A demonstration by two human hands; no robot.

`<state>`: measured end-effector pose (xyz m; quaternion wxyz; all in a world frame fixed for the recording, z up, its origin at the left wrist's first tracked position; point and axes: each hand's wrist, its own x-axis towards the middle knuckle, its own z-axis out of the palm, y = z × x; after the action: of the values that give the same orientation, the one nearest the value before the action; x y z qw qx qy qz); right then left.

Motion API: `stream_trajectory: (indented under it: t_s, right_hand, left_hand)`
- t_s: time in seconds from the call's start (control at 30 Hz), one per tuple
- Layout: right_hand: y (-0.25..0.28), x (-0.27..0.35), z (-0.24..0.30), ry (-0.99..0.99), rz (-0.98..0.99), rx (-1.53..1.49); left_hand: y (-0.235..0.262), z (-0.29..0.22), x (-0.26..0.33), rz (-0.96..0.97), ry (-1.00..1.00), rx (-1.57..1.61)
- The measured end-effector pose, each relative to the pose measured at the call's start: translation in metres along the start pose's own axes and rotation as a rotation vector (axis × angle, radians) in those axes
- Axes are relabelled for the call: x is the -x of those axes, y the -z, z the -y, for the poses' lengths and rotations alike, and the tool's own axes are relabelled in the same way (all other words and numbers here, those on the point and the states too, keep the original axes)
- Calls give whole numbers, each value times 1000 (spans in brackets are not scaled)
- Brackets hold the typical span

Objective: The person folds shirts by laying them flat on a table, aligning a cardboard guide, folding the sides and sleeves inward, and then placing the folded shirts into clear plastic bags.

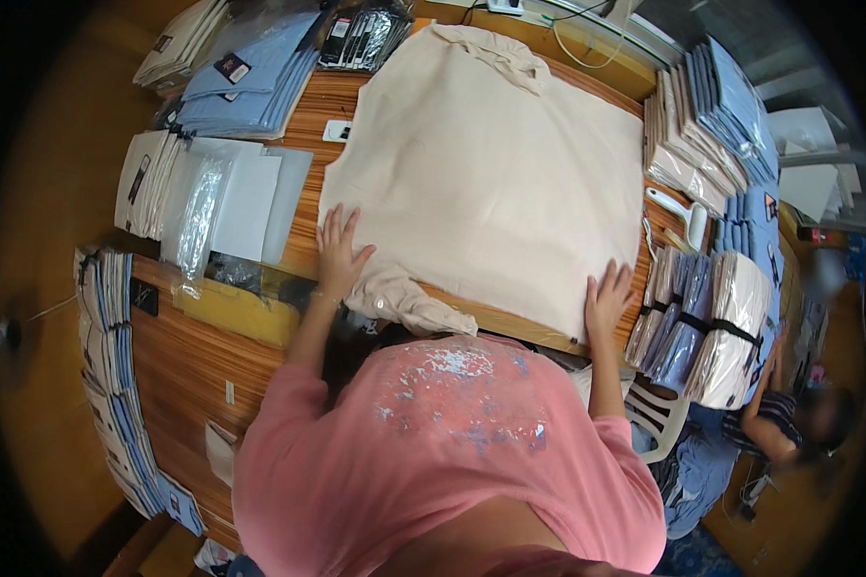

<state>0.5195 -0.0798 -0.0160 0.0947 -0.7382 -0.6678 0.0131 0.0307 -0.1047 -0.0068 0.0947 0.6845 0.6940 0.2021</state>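
Observation:
A cream shirt (pixel 481 163) lies spread flat, back up, on the wooden table (pixel 337 106). Its collar end points away from me and a sleeve (pixel 409 306) is bunched at the near edge. My left hand (pixel 340 252) rests flat with fingers spread on the shirt's near left corner. My right hand (pixel 607 298) lies flat, fingers apart, on the near right corner. Neither hand grips anything. My pink shirt fills the lower middle of the view.
Stacks of packed blue and beige shirts (pixel 712 125) stand at the right, with strapped bundles (pixel 707 327) below them. Clear plastic bags (pixel 223 202) and white boards lie at the left. More blue stacks (pixel 245 82) sit at the back left. Another person (pixel 789 418) sits at the lower right.

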Motion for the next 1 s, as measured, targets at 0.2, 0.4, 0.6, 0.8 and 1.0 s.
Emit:
stream_trajectory:
  t_s: [0.2, 0.4, 0.6, 0.8, 1.0]
  right_hand:
    - [4, 12, 12, 118, 98, -17]
    - [23, 8, -11, 148, -41, -200]
    - [9, -163, 31, 425, -122, -290]
    - [-38, -253, 28, 235, -51, -73]
    - [-43, -245, 20, 145, -117, 82]
  left_hand:
    - [-2, -12, -1, 2, -1, -136]
    - [2, -19, -15, -190, -20, -127]
    - [-38, 13, -196, -381, 164, -179]
    - [-54, 55, -276, -341, 243, -233]
    - [-43, 29, -274, -541, 44, -72]
